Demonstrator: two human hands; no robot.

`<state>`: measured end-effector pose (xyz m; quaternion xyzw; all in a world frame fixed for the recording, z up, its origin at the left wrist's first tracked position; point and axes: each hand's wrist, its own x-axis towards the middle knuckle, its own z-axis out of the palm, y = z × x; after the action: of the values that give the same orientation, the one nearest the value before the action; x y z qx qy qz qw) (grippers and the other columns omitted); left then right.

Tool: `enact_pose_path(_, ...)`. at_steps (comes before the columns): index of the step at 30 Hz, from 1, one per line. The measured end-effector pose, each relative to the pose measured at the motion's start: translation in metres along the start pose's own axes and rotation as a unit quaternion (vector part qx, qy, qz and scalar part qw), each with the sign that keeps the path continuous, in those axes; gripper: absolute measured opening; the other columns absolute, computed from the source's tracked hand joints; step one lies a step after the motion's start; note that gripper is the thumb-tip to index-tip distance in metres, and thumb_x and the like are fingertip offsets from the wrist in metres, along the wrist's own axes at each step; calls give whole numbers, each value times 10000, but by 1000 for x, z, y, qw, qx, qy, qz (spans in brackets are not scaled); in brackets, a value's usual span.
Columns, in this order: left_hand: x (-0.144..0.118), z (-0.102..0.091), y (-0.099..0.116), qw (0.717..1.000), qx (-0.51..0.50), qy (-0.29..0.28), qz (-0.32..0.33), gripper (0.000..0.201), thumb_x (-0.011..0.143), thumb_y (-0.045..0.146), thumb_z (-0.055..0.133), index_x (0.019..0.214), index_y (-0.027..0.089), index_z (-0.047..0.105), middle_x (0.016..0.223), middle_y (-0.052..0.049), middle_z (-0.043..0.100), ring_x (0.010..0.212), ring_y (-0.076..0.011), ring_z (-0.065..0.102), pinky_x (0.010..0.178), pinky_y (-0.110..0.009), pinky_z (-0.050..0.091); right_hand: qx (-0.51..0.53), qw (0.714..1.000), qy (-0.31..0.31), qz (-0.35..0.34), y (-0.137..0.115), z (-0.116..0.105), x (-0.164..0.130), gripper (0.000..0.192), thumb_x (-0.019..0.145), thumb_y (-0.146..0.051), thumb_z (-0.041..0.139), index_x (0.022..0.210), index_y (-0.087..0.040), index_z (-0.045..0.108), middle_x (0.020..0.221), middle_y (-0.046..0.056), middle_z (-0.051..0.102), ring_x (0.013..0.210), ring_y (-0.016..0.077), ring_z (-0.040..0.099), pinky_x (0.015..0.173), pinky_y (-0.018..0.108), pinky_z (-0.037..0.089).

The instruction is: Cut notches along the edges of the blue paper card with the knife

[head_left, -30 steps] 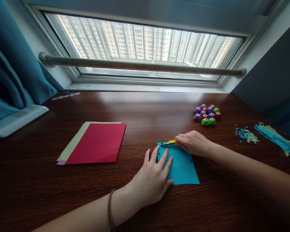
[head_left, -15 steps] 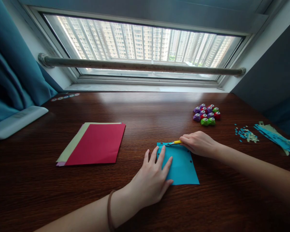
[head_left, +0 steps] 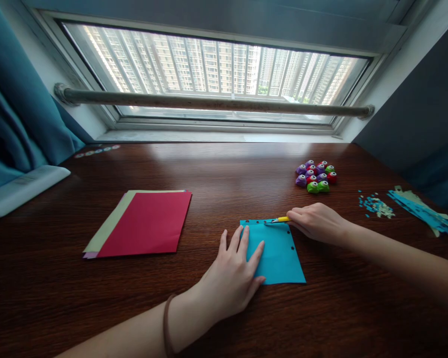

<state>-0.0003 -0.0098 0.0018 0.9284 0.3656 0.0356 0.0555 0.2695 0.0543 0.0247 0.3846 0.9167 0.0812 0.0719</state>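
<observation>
Two hazards: the right hand (head_left: 318,223), fingers gripping the yellow knife (head_left: 281,219), may tear the blue sheet (head_left: 278,253) or slip toward the left hand (head_left: 233,278), whose open fingers lie flat on it.

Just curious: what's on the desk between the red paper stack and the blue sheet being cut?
Only bare wooden desk shows between the red paper stack and the blue sheet in the head view.

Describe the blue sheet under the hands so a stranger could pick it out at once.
On the dark wooden table below the window, look near the front, right of the red paper stack. The blue sheet lies flat under the left hand, a yellow cutter at its far edge. It lies alone, with small holes along its edges.
</observation>
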Motion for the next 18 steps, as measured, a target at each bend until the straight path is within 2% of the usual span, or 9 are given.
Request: enact_pose_path(18, 0, 2, 0, 1000, 14, 5, 3, 557, 924, 490, 280, 1398, 199, 309, 1418, -242, 278, 1309, -408, 246, 989, -625, 223, -17, 999, -29, 34, 25, 6, -40, 169, 909, -161, 406, 785, -168, 520, 685, 24, 596, 563, 142, 536, 491, 264, 217)
